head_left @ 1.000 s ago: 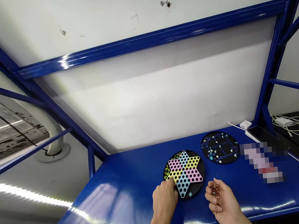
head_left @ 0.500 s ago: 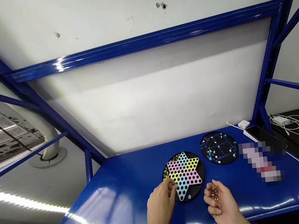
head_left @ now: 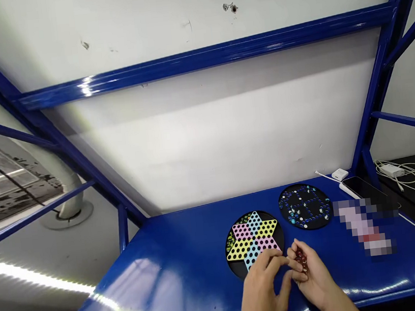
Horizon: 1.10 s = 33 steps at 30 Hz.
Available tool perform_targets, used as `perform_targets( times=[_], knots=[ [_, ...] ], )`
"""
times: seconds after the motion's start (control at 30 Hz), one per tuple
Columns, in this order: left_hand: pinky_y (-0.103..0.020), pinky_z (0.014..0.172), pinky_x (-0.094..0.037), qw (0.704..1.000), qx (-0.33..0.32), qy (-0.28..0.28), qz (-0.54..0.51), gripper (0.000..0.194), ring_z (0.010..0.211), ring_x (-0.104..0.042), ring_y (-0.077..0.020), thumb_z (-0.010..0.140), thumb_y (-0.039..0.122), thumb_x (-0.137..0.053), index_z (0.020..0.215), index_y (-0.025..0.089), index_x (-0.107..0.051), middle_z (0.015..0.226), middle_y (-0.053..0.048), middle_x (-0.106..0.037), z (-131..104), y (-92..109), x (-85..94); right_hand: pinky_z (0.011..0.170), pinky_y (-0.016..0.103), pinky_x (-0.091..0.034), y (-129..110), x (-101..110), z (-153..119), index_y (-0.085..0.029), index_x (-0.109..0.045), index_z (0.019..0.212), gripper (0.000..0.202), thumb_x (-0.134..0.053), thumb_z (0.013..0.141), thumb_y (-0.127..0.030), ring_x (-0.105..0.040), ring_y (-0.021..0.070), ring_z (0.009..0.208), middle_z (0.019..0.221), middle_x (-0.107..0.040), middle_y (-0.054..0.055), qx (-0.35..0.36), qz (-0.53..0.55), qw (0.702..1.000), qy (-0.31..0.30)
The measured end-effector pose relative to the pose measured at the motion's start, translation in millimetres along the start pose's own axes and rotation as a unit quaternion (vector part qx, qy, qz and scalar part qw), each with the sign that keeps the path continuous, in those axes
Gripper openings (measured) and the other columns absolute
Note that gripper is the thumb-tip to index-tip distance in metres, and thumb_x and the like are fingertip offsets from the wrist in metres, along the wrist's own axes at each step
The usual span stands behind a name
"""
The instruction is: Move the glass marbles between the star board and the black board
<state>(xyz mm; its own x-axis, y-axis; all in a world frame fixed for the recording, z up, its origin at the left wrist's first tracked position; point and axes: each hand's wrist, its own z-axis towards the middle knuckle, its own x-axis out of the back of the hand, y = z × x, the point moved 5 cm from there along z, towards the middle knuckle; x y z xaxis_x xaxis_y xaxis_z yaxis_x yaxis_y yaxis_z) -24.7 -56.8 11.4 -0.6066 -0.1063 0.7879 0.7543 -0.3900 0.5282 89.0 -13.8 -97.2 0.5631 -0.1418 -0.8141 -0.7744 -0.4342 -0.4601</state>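
Several red marbles [head_left: 301, 260] lie in my right hand [head_left: 314, 274], its fingers curled round them near the table's front edge. My left hand [head_left: 265, 288] reaches across to it, thumb and fingertips at the marbles; whether the fingertips grip one is too small to tell. Beyond my left hand sits a round black board with a coloured star [head_left: 255, 234] full of dark holes, its lower right part hidden by the hand. Yellow-green marbles [head_left: 230, 242] lie along the board's left rim.
A second round black tray [head_left: 305, 206] holds blue and white marbles. To its right are a blurred pink item [head_left: 361, 226], a dark phone [head_left: 367, 190], a white adapter [head_left: 339, 174] and cables. Blue frame bars [head_left: 204, 54] cross the white wall behind the blue table [head_left: 181, 257].
My left hand has moved from the star's left part rightward to my right hand. The right hand has stayed nearly in place with its marbles.
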Motion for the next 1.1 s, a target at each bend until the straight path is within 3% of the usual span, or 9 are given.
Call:
perform_targets(
  times=[0.1,0.17,0.2,0.27,0.37,0.43,0.53,0.67,1.1],
  knots=[
    [-0.024,0.083,-0.056,0.997,0.048,0.053,0.026,0.017,0.094,-0.070,-0.0159,0.094,0.029,-0.052,0.096,0.027,-0.069,0.102,-0.002,-0.073,3,-37,22.7,0.037,0.018,-0.015,-52,10,20,-0.022,-0.044,0.066,0.052,-0.081,0.069,-0.059,-0.025,0.0042,0.043,0.058,-0.041,-0.009,0.106,-0.116,0.986,0.047],
    [-0.025,0.081,-0.055,0.991,0.100,0.073,0.055,0.022,0.092,-0.070,-0.0167,0.095,0.032,-0.048,0.094,0.026,-0.068,0.101,-0.003,-0.073,5,-71,35.3,0.040,0.022,-0.016,-91,13,37,-0.023,-0.041,0.064,0.055,-0.068,0.077,-0.069,-0.024,0.0066,0.044,0.055,-0.036,-0.008,0.194,-0.279,0.937,0.077],
    [-0.025,0.079,-0.055,0.985,0.140,0.071,0.073,0.024,0.093,-0.070,-0.0170,0.096,0.033,-0.045,0.098,0.026,-0.068,0.104,-0.002,-0.073,5,-90,39.4,0.042,0.024,-0.018,-109,14,46,-0.024,-0.039,0.062,0.056,-0.063,0.080,-0.071,-0.025,0.0080,0.045,0.052,-0.032,-0.009,0.236,-0.374,0.891,0.103],
    [-0.027,0.082,-0.055,0.972,0.204,0.052,0.107,0.027,0.095,-0.070,-0.0180,0.095,0.031,-0.043,0.104,0.025,-0.068,0.108,-0.002,-0.073,6,-123,44.1,0.048,0.027,-0.024,-136,12,62,-0.024,-0.036,0.059,0.054,-0.055,0.087,-0.066,-0.032,0.0112,0.050,0.053,-0.035,-0.006,0.325,-0.548,0.761,0.118],
    [-0.030,0.092,-0.052,0.958,0.245,-0.023,0.150,0.030,0.108,-0.067,-0.0200,0.095,0.027,-0.043,0.112,0.024,-0.068,0.115,-0.003,-0.072,10,-152,42.2,0.054,0.028,-0.028,-146,15,83,-0.023,-0.037,0.062,0.043,-0.048,0.094,-0.050,-0.041,0.0138,0.056,0.064,-0.049,-0.001,0.353,-0.711,0.596,0.117],
    [-0.030,0.096,-0.050,0.950,0.244,-0.073,0.180,0.032,0.114,-0.064,-0.0205,0.094,0.023,-0.044,0.115,0.024,-0.068,0.121,-0.003,-0.071,14,-157,39.5,0.054,0.028,-0.028,-142,21,91,-0.023,-0.042,0.067,0.035,-0.044,0.096,-0.041,-0.046,0.0146,0.059,0.075,-0.054,0.001,0.340,-0.771,0.525,0.119],
    [-0.031,0.096,-0.049,0.938,0.225,-0.129,0.231,0.036,0.117,-0.063,-0.0216,0.092,0.018,-0.046,0.121,0.024,-0.067,0.125,-0.004,-0.069,23,-155,38.2,0.060,0.030,-0.034,-136,27,93,-0.023,-0.048,0.072,0.029,-0.042,0.098,-0.035,-0.054,0.0181,0.070,0.081,-0.057,0.004,0.352,-0.809,0.454,0.123],
    [-0.030,0.089,-0.050,0.921,0.200,-0.188,0.278,0.042,0.114,-0.065,-0.0222,0.088,0.011,-0.050,0.123,0.027,-0.067,0.119,-0.005,-0.070,37,-152,39.6,0.070,0.033,-0.038,-138,28,90,-0.023,-0.055,0.078,0.027,-0.043,0.098,-0.038,-0.058,0.0224,0.083,0.088,-0.060,0.006,0.371,-0.811,0.432,0.136],
    [-0.032,0.077,-0.053,0.882,0.121,-0.254,0.377,0.042,0.100,-0.066,-0.0235,0.094,0.005,-0.036,0.119,0.022,-0.063,0.120,-0.010,-0.061,37,-147,29.7,0.072,0.034,-0.040,-144,27,82,-0.023,-0.056,0.078,0.031,-0.044,0.097,-0.045,-0.058,0.0222,0.081,0.087,-0.062,0.006,0.382,-0.762,0.504,0.137]
  ],
)
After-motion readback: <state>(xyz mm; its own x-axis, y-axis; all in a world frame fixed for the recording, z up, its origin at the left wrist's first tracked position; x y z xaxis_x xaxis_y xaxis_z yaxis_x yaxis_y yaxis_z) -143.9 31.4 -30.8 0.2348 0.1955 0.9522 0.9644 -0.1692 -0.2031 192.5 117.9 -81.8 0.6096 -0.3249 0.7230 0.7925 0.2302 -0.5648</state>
